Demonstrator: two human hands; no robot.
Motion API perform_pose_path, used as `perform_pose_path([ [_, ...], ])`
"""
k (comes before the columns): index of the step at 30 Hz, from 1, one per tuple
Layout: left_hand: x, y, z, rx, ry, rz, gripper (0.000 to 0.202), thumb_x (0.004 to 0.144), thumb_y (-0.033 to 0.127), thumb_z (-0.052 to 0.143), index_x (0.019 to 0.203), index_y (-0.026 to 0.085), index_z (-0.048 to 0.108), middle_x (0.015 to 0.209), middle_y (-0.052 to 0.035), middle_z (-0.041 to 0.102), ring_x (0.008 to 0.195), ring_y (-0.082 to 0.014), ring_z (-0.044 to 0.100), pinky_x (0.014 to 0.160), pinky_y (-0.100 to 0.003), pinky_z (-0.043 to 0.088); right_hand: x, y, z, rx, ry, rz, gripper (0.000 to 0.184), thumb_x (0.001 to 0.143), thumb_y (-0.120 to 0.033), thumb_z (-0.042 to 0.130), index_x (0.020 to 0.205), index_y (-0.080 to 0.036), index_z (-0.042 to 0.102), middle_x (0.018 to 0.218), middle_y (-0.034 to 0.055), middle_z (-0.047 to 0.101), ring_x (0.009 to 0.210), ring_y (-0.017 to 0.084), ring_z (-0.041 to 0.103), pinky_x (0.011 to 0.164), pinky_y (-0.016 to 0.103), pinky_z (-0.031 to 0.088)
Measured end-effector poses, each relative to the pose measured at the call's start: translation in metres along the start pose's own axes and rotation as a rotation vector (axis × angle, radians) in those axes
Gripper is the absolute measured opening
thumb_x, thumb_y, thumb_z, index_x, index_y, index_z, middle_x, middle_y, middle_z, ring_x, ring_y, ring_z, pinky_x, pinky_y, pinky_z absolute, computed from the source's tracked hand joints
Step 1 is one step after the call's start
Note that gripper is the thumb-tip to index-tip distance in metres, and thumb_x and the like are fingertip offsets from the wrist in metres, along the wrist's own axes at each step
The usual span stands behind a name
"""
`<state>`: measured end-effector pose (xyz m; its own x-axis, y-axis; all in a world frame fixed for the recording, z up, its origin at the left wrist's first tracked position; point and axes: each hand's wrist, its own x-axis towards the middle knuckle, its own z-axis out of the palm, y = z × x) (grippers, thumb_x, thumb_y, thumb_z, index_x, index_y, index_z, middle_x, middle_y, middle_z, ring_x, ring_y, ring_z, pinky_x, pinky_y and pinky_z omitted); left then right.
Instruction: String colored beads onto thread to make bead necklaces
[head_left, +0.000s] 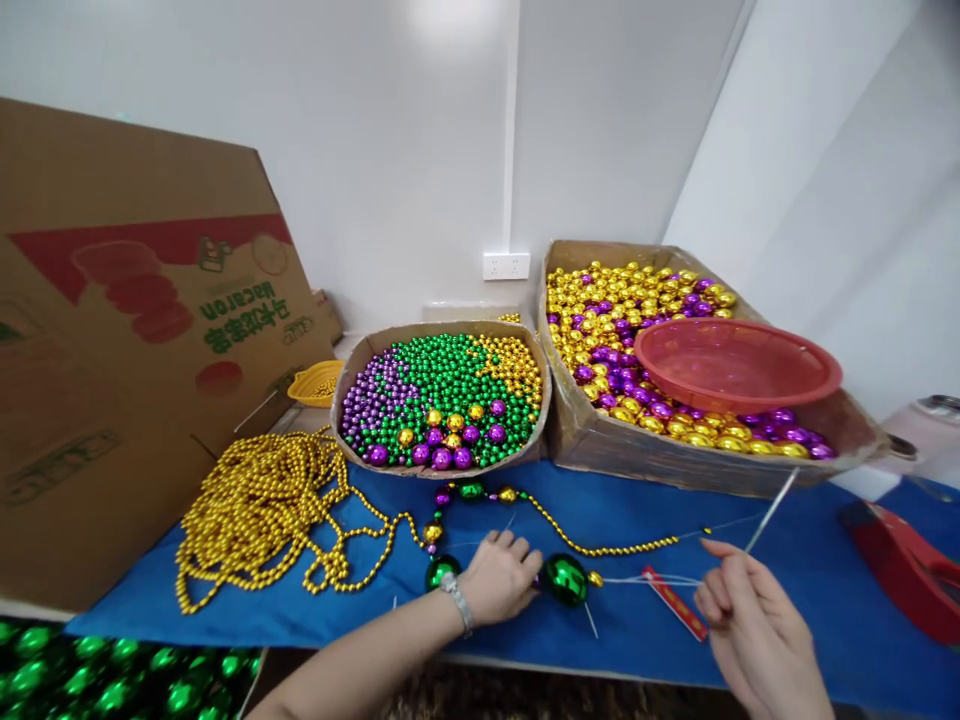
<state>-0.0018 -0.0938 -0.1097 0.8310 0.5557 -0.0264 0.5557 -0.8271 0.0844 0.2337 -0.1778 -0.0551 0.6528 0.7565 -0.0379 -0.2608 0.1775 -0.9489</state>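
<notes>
My left hand (501, 578), with a watch at the wrist, is curled over the strung beads between two large green ones; its fingers hide what lies under them. To its right a big shiny green bead (566, 580) and a small gold bead (595, 579) sit on the string. White thread (637, 580) runs from the gold bead to my right hand (757, 620). That hand is closed around a thin, needle-like rod (772, 512) that points up. The string continues behind my left hand with purple, gold and green beads, then small gold bead chain (600, 550).
A pile of gold bead chain (255, 510) lies left on the blue cloth (517, 635). Behind stand a box of small beads (442, 390), a carton of larger beads (600, 440) and a red basin (739, 365). A red tool (904, 570) lies right.
</notes>
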Motion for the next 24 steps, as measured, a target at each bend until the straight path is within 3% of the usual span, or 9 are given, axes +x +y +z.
perform_pose_path([
  [5,-0.018,-0.017,0.001,0.113,-0.011,0.011,0.015,0.091,0.026,0.040,0.091,0.017,0.052,0.090,-0.0079,0.055,0.081,-0.0211,0.052,0.069,-0.034,0.040,0.015,0.008,-0.023,0.034,0.117,-0.040,0.035,0.069,-0.050,0.072,0.083,-0.020,0.061,0.049,-0.0095,0.031,0.043,0.005,0.028,0.039,0.018,0.024],
  [10,-0.039,-0.041,0.002,0.167,0.007,-0.023,0.016,0.093,0.027,0.038,0.093,0.019,0.052,0.090,-0.0060,0.054,0.081,-0.0209,0.050,0.069,-0.034,0.038,0.037,0.004,-0.062,-0.004,0.234,-0.090,0.030,0.066,-0.049,0.073,0.076,-0.023,0.061,0.049,-0.0080,0.033,0.044,0.009,0.028,0.039,0.022,0.024],
  [14,-0.049,-0.057,-0.003,0.173,0.030,-0.011,0.016,0.093,0.027,0.039,0.094,0.020,0.053,0.090,-0.0058,0.055,0.081,-0.0209,0.050,0.074,-0.036,0.036,0.049,-0.009,-0.075,-0.022,0.303,-0.073,0.034,0.063,-0.050,0.074,0.077,-0.022,0.062,0.053,-0.0054,0.045,0.044,0.008,0.034,0.039,0.022,0.024],
  [19,-0.056,-0.067,-0.013,0.149,-0.021,-0.087,0.017,0.088,0.030,0.050,0.100,0.019,0.054,0.093,-0.0063,0.058,0.086,-0.0239,0.052,0.079,-0.039,0.037,0.049,-0.027,-0.067,-0.016,0.292,-0.078,0.036,0.060,-0.049,0.076,0.079,-0.021,0.061,0.058,-0.0048,0.048,0.045,0.007,0.037,0.039,0.020,0.028],
  [22,-0.050,-0.051,-0.024,0.082,0.040,-0.130,0.049,0.080,0.043,0.058,0.121,0.018,0.046,0.110,-0.0115,0.057,0.100,-0.0290,0.050,0.089,-0.046,0.034,0.032,-0.034,-0.047,-0.016,0.204,-0.042,0.039,0.061,-0.049,0.075,0.085,-0.021,0.062,0.059,-0.0046,0.050,0.045,0.006,0.037,0.039,0.019,0.029],
  [24,-0.039,-0.027,-0.028,0.011,0.124,-0.062,0.071,0.077,0.053,0.057,0.134,0.019,0.034,0.127,-0.0144,0.049,0.112,-0.0321,0.043,0.097,-0.050,0.028,0.017,-0.039,-0.028,-0.024,0.112,-0.017,0.040,0.063,-0.049,0.075,0.089,-0.021,0.063,0.059,-0.0046,0.049,0.045,0.005,0.038,0.039,0.019,0.030],
])
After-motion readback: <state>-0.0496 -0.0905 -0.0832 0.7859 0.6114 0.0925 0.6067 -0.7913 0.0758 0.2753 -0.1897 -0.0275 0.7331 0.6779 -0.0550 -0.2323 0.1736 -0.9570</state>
